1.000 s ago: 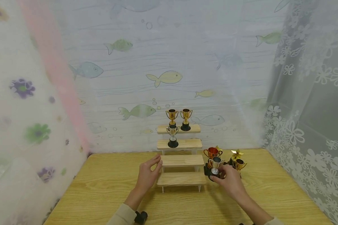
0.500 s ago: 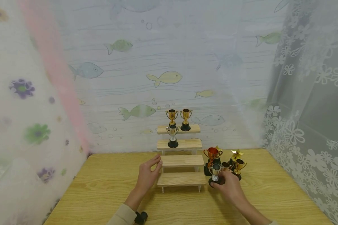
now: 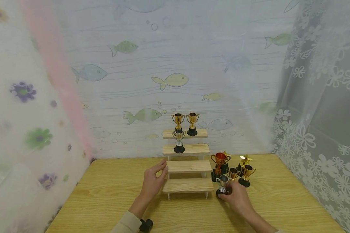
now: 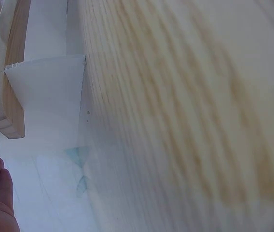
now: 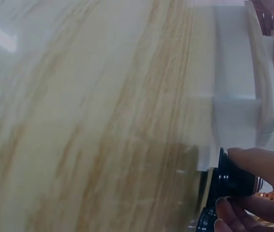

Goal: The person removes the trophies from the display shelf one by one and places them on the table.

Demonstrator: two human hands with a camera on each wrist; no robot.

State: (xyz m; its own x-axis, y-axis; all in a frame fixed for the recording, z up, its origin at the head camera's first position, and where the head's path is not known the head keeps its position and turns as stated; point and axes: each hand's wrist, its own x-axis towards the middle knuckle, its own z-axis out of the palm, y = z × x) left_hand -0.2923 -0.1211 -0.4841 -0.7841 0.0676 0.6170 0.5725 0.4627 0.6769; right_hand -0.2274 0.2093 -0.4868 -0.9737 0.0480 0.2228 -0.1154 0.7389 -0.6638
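My right hand [image 3: 239, 197] pinches the black base [image 5: 236, 179] of a small silver trophy cup [image 3: 222, 183], held upright low over the table at the right front of a stepped wooden display stand [image 3: 188, 185]. The cup's upper part is hidden by the fingers in the right wrist view. My left hand [image 3: 154, 181] rests its extended fingertips against the left end of the stand's second-lowest step. In the left wrist view, its fingers [image 4: 4, 186] reach up to the wood. Another silver trophy cup [image 3: 179, 139] stands on the second-highest step, and two gold trophy cups [image 3: 192, 121] on the top one.
Right of the stand, a red-orange trophy cup [image 3: 220, 159], a gold cup [image 3: 247, 173], another gold cup [image 3: 233, 173] and gold star trophies [image 3: 245, 159] cluster on the wood-grain table [image 3: 105, 194]. Fish-print sheeting [image 3: 128, 81] hangs behind, lace curtain [image 3: 323, 136] at right.
My right hand has brought the silver trophy cup down and towards me, away from in front of the red-orange cup. The left hand has stayed put.
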